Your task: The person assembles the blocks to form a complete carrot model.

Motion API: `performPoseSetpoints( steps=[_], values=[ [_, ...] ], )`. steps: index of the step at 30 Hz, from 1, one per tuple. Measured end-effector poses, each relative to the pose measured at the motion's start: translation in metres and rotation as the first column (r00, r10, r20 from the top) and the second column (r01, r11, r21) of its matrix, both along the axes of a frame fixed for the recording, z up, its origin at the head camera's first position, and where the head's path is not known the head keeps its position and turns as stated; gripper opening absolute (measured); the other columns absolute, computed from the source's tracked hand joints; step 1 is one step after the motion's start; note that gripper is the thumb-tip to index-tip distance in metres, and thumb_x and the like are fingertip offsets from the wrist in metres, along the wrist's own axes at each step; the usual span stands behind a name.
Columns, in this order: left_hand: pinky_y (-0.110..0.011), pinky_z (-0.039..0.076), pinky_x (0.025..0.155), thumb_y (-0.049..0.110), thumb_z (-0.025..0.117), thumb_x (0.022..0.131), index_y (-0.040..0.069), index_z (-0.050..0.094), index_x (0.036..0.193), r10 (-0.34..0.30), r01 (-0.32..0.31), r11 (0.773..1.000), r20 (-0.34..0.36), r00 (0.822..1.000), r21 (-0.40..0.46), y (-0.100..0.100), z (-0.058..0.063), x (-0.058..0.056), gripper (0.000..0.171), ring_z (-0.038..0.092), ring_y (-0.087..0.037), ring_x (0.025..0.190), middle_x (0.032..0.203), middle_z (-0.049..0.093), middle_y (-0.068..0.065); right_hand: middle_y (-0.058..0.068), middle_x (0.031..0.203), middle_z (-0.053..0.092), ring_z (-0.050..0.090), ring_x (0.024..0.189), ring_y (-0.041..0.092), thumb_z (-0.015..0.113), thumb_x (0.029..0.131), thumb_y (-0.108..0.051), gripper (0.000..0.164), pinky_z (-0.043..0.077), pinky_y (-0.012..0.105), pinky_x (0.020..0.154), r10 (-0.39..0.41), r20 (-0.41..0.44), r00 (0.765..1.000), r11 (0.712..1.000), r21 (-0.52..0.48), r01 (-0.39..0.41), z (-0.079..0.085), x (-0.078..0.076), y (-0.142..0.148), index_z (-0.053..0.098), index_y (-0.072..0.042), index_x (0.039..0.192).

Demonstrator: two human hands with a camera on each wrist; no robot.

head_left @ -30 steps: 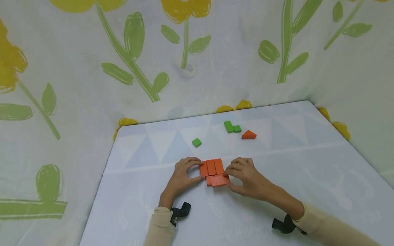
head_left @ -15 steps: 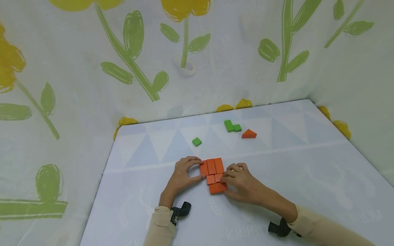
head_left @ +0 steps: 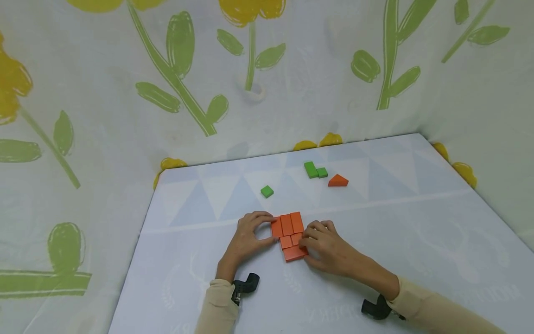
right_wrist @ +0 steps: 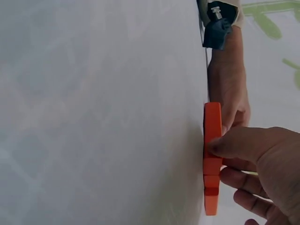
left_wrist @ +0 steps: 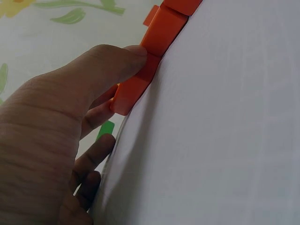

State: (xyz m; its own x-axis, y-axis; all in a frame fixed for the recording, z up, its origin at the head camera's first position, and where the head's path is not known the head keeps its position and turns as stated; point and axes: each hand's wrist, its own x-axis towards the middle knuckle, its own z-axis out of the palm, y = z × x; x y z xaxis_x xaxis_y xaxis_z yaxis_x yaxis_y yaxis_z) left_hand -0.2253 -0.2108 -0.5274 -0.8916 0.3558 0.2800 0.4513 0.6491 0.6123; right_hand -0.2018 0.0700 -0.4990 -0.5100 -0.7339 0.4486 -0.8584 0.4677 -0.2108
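Observation:
Flat orange blocks lie together on the table, with three oblong ones side by side at the back. The left oblong block (head_left: 276, 228) sits between the thumb and fingers of my left hand (head_left: 248, 234), which grips it at its ends. Two small orange blocks (head_left: 286, 241) lie in front of that row. Nearest me is a crosswise orange block (head_left: 293, 253), its right end pinched by my right hand (head_left: 327, 248). In the right wrist view the thumb (right_wrist: 225, 146) presses its near side. My right fingers partly cover the right small block.
Beyond the hands lie a small green block (head_left: 267, 191), a green oblong block (head_left: 310, 170) touching another small green block (head_left: 322, 172), and an orange triangular block (head_left: 338, 181). A flower-patterned cloth (head_left: 292, 106) hangs behind the table (head_left: 200, 287).
My right hand has brought the crosswise block toward me, off the small blocks it overlapped, then slightly back against their front edge. The left hand stays in place.

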Motion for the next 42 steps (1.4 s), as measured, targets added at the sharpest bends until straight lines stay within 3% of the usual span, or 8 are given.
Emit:
performPoseSetpoints(
  steps=[4, 8, 13, 17, 20, 32, 37, 42],
  values=[
    [-0.051, 0.030, 0.106, 0.038, 0.082, 0.082, 0.024, 0.069, 0.126, -0.002, 0.002, 1.000, -0.009, 1.000, 0.002, 0.001, -0.001, -0.001, 0.048, 0.048, -0.018, 0.124, 0.131, 0.058, 0.009, -0.005, 0.102, 0.063, 0.052, 0.107, 0.019, 0.086, 0.077, -0.023, 0.026, 0.036, 0.045, 0.087, -0.022, 0.059, 0.998, 1.000, 0.012, 0.021, 0.010, -0.013, 0.009, 0.073, -0.019, 0.099],
    [-0.051, 0.030, 0.107, 0.040, 0.081, 0.083, 0.025, 0.068, 0.127, -0.010, 0.010, 1.000, -0.025, 1.000, -0.009, 0.002, -0.002, -0.003, 0.049, 0.048, -0.017, 0.124, 0.132, 0.057, 0.009, 0.001, 0.107, 0.066, 0.052, 0.109, 0.025, 0.083, 0.082, -0.018, 0.023, 0.033, 0.048, 0.086, -0.166, 0.109, 0.980, 0.986, -0.014, 0.169, 0.035, -0.053, 0.034, 0.074, -0.014, 0.103],
    [-0.050, 0.030, 0.107, 0.040, 0.081, 0.082, 0.024, 0.069, 0.127, 0.010, -0.010, 1.000, -0.024, 1.000, -0.021, -0.001, -0.003, -0.003, 0.049, 0.049, -0.017, 0.123, 0.130, 0.058, 0.009, 0.014, 0.114, 0.066, 0.050, 0.112, 0.035, 0.079, 0.086, -0.012, 0.026, 0.033, 0.054, 0.084, -0.366, 0.171, 0.915, 0.929, 0.011, 0.370, 0.053, -0.108, 0.062, 0.072, -0.005, 0.110],
    [-0.050, 0.029, 0.107, 0.040, 0.081, 0.082, 0.025, 0.068, 0.127, 0.008, -0.008, 1.000, -0.009, 1.000, -0.021, -0.004, -0.004, -0.001, 0.048, 0.049, -0.016, 0.123, 0.131, 0.058, 0.010, 0.020, 0.120, 0.064, 0.048, 0.116, 0.040, 0.076, 0.090, -0.016, 0.032, 0.033, 0.058, 0.086, -0.449, 0.242, 0.860, 0.893, 0.093, 0.441, 0.049, -0.131, 0.074, 0.070, -0.002, 0.118],
    [-0.051, 0.029, 0.107, 0.040, 0.080, 0.083, 0.025, 0.068, 0.127, -0.001, 0.001, 1.000, -0.006, 1.000, -0.007, -0.004, -0.004, -0.001, 0.048, 0.049, -0.016, 0.123, 0.131, 0.058, 0.010, 0.020, 0.122, 0.063, 0.046, 0.118, 0.040, 0.073, 0.092, -0.018, 0.033, 0.032, 0.059, 0.089, -0.482, 0.269, 0.834, 0.876, 0.135, 0.463, 0.042, -0.140, 0.079, 0.069, -0.002, 0.120],
    [-0.048, 0.030, 0.106, 0.043, 0.079, 0.084, 0.027, 0.067, 0.128, -0.002, 0.002, 1.000, 0.003, 1.000, -0.018, -0.002, -0.003, -0.001, 0.049, 0.047, -0.014, 0.124, 0.132, 0.057, 0.012, 0.021, 0.131, 0.060, 0.040, 0.124, 0.044, 0.061, 0.101, -0.024, 0.035, 0.028, 0.063, 0.093, -0.540, 0.323, 0.777, 0.839, 0.272, 0.470, 0.036, -0.164, 0.084, 0.066, -0.003, 0.129],
    [-0.047, 0.030, 0.107, 0.043, 0.079, 0.084, 0.027, 0.067, 0.129, -0.005, 0.005, 1.000, 0.020, 1.000, -0.023, -0.003, -0.002, -0.001, 0.050, 0.046, -0.014, 0.124, 0.133, 0.056, 0.011, 0.019, 0.129, 0.064, 0.045, 0.120, 0.041, 0.057, 0.103, -0.021, 0.036, 0.028, 0.060, 0.092, -0.514, 0.406, 0.756, 0.857, 0.284, 0.430, 0.033, -0.166, 0.085, 0.063, -0.002, 0.133],
    [-0.049, 0.030, 0.106, 0.042, 0.080, 0.083, 0.025, 0.067, 0.128, -0.014, 0.014, 1.000, 0.001, 1.000, -0.011, -0.003, -0.003, -0.001, 0.050, 0.047, -0.016, 0.124, 0.132, 0.056, 0.010, 0.017, 0.122, 0.066, 0.049, 0.116, 0.038, 0.063, 0.099, -0.020, 0.032, 0.026, 0.057, 0.093, -0.451, 0.467, 0.760, 0.893, 0.228, 0.389, 0.030, -0.160, 0.090, 0.064, -0.003, 0.127]
  ],
)
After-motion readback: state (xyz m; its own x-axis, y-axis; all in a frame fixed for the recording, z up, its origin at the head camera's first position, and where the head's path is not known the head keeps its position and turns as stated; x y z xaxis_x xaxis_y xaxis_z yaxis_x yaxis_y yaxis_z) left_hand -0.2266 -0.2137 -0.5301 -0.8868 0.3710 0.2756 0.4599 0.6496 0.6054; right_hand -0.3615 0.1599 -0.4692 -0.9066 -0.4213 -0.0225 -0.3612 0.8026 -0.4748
